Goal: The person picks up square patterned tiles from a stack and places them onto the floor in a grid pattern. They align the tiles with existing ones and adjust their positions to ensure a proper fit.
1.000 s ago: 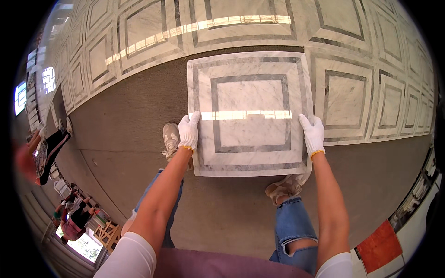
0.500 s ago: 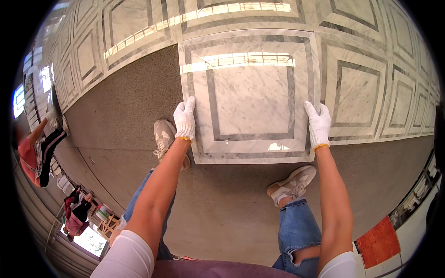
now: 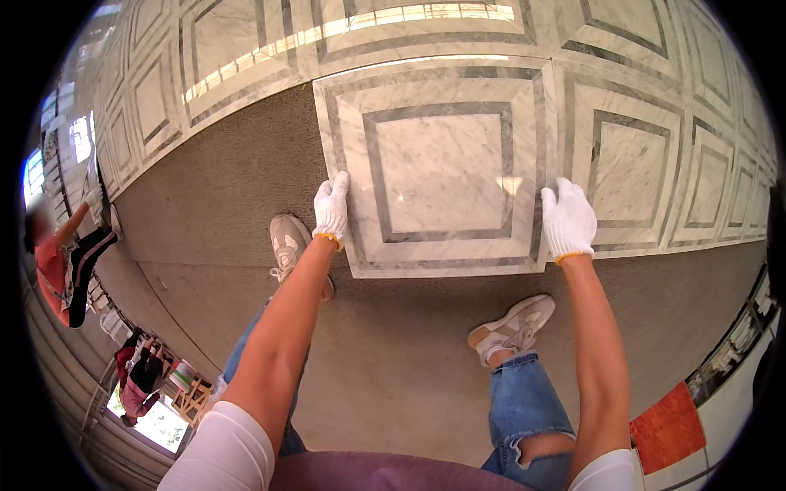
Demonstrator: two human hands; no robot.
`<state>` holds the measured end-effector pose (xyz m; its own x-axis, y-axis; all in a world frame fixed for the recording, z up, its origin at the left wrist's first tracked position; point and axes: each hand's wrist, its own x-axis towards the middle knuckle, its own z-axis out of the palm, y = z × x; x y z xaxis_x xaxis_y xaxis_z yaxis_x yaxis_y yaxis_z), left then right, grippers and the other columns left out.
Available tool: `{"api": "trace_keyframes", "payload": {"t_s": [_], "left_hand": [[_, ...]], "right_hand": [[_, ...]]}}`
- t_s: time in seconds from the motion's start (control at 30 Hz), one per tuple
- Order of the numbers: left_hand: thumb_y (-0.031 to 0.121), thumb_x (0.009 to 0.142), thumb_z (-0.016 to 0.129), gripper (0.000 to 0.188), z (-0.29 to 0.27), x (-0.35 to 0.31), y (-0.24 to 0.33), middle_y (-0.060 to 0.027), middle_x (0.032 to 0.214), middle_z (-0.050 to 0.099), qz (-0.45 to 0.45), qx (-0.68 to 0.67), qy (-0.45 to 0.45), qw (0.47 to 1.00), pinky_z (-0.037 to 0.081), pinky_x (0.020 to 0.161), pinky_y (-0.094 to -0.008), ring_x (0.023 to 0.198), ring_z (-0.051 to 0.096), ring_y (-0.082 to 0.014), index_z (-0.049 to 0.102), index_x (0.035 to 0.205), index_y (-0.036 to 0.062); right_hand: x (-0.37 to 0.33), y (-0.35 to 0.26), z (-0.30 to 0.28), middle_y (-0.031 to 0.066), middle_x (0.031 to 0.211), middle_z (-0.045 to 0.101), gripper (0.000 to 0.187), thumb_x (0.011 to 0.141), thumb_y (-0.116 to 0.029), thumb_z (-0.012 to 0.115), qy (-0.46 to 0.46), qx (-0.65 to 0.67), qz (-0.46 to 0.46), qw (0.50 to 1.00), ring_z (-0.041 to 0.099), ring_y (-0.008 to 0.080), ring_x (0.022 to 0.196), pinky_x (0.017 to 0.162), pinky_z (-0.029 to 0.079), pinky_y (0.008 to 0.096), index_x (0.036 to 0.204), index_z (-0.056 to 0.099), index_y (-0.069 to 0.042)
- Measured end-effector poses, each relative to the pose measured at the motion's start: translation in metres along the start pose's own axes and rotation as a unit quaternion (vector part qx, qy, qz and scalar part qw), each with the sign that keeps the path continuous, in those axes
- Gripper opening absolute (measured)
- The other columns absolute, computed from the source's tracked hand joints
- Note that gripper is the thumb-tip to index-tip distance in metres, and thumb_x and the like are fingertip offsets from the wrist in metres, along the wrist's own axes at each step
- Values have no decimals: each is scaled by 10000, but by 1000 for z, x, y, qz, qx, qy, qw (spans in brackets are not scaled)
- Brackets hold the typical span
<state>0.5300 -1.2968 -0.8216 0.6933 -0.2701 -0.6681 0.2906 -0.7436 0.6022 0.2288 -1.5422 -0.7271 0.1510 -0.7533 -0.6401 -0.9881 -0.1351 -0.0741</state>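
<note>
A square marble tile (image 3: 442, 176), pale with grey inlaid bands, lies close to level in front of me. Its far edge meets the laid tiles and its right side runs along a similar neighbouring tile (image 3: 634, 168). My left hand (image 3: 332, 211), in a white knit glove with a yellow cuff, is closed on the tile's left edge, thumb side up; the fingers under the edge are hidden. At the right edge is my right hand (image 3: 570, 219), gloved alike, with thumb and fingers apart. Its thumb tip is at the tile's edge, and the hand lies partly over the neighbouring tile.
Rows of laid marble tiles (image 3: 229, 41) extend across the far side. Rough grey floor (image 3: 237, 155) borders the tile's left. My shoes (image 3: 514, 323) stand on either side below it. At far left a person in a red shirt (image 3: 54, 274) bends down; an orange-red slab (image 3: 667, 427) is at lower right.
The tile has gone down and away from me, its near edge now farther off and its bright reflection mostly gone. My right hand has shifted right and spread; my left has moved slightly right.
</note>
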Motion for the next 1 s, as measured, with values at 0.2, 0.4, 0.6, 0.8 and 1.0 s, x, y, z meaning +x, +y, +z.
{"api": "trace_keyframes", "payload": {"t_s": [0.2, 0.4, 0.6, 0.8, 1.0], "left_hand": [[429, 902, 562, 490, -1, 1, 7, -97, 853, 621, -9, 122, 16, 992, 436, 761, -295, 800, 544, -168, 596, 985, -53], [456, 913, 418, 535, -4, -17, 60, -264, 1060, 607, 24, 460, -56, 886, 448, 887, -432, 993, 581, -407, 600, 1088, -17], [353, 864, 503, 424, -14, -21, 81, -208, 1081, 619, 25, 445, -48, 894, 453, 905, -417, 1059, 564, -363, 621, 1102, 22], [384, 751, 659, 797, 8, -18, 52, -278, 1292, 433, 37, 325, 15, 945, 399, 990, -417, 1163, 480, -406, 355, 1377, -3], [373, 766, 649, 771, 5, 3, 34, -285, 1313, 430, -10, 203, -5, 979, 384, 1000, -394, 1190, 465, -394, 391, 1358, -48]], "right_hand": [[-17, -2, -23, 135, 1049, 646, 374, 897, -256, 558, 97, 284, -28, 954, 637, 226, 891, 777, 497, 338, 1176, 571, -7], [-44, 44, 46, 66, 954, 612, 320, 894, -241, 577, 12, 503, 280, 817, 615, 128, 743, 564, 515, 252, 1117, 576, -12], [-89, 39, 105, 194, 1206, 540, 573, 871, -346, 600, -178, 549, 418, 702, 621, 297, 952, 658, 546, 385, 1270, 448, 36], [-92, 35, 125, 220, 1347, 427, 678, 869, -396, 614, -146, 648, 459, 590, 512, 366, 1178, 795, 520, 442, 1337, 373, 32], [-87, 22, 139, 213, 1371, 398, 683, 845, -369, 654, -101, 631, 498, 587, 486, 371, 1208, 806, 503, 443, 1348, 380, 2]]}}
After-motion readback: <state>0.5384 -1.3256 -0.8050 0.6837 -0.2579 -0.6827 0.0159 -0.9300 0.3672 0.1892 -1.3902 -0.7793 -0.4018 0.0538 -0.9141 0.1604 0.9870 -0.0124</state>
